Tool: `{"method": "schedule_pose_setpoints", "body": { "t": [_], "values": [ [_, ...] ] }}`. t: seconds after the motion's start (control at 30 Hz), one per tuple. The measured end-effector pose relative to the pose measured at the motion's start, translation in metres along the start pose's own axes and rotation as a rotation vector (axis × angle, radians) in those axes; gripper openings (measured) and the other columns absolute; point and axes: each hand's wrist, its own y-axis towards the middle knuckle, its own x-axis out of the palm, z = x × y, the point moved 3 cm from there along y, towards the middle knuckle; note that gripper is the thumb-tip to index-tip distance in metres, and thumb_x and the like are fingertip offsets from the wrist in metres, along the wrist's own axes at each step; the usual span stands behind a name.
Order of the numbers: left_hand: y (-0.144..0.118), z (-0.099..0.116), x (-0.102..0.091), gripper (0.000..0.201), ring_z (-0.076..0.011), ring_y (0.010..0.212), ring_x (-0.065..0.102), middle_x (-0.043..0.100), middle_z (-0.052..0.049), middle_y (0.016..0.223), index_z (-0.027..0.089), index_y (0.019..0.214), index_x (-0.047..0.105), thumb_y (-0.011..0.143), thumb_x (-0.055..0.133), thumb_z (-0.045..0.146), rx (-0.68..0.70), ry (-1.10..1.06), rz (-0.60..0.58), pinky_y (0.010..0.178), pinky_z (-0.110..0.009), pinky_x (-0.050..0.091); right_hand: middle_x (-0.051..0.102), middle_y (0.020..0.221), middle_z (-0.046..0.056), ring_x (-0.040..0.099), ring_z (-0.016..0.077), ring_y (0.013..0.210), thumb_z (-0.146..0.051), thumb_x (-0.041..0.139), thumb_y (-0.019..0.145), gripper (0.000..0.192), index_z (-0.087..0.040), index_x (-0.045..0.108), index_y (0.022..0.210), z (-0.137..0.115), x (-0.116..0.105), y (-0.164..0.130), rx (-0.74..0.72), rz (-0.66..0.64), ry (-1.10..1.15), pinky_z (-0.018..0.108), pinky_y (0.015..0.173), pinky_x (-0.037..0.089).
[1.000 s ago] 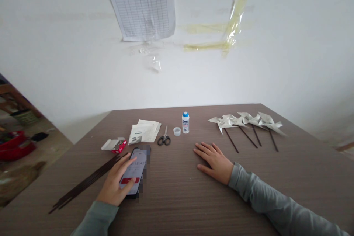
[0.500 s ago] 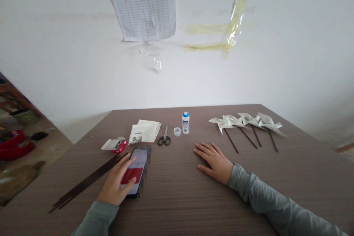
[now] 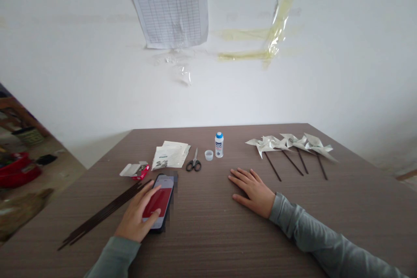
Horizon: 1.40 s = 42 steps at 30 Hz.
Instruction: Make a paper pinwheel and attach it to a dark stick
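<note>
My left hand (image 3: pixel 139 213) lies over a dark-cased phone (image 3: pixel 164 202), its fingers apart and its thumb and fingertips touching the screen, which shows a red panel. Partly under that hand runs a bundle of thin dark sticks (image 3: pixel 100 215). My right hand (image 3: pixel 252 191) rests flat on the brown table (image 3: pixel 208 243) with fingers spread and holds nothing. Beyond it to the right lie several paper pinwheels (image 3: pixel 293 141) on dark sticks. A white bottle with a blue cap (image 3: pixel 219 145) stands ahead, between the two hands.
Left of the bottle are a small clear cup (image 3: pixel 209 155), black-handled scissors (image 3: pixel 193 164) and a stack of paper sheets (image 3: pixel 169 156). An opened red-and-white box (image 3: pixel 138 171) of small items sits farther left. A white wall (image 3: pixel 247 95) rises behind the table.
On the phone, the digits have gone from the screen and the red panel reaches higher. Both hands and the table items stay where they were.
</note>
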Motion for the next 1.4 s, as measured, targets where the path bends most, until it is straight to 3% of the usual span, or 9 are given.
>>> {"method": "schedule_pose_setpoints", "body": {
  "t": [1.0, 1.4],
  "values": [
    [-0.005, -0.032, 0.014, 0.054, -0.0379, 0.174, 0.076, 0.077, -0.014, 0.189, 0.031, 0.171, 0.083, 0.121, 0.062, 0.036, 0.077, 0.035, -0.024, 0.151, -0.059, 0.061, 0.047, 0.211, 0.013, 0.039, 0.0501, 0.199, -0.065, 0.072, 0.125, 0.082, -0.033, 0.060, 0.200, -0.007, -0.011, 0.000, 0.018, -0.054, 0.004, 0.085, 0.163, 0.024],
    [-0.005, -0.030, 0.011, 0.055, -0.0410, 0.174, 0.077, 0.077, -0.016, 0.189, 0.029, 0.170, 0.084, 0.120, 0.063, 0.035, 0.082, 0.057, -0.031, 0.148, -0.061, 0.063, 0.047, 0.211, 0.014, 0.037, 0.0509, 0.200, -0.063, 0.072, 0.124, 0.082, -0.032, 0.061, 0.199, -0.008, -0.010, 0.000, 0.015, -0.049, 0.022, 0.087, 0.162, 0.022]
  ]
}}
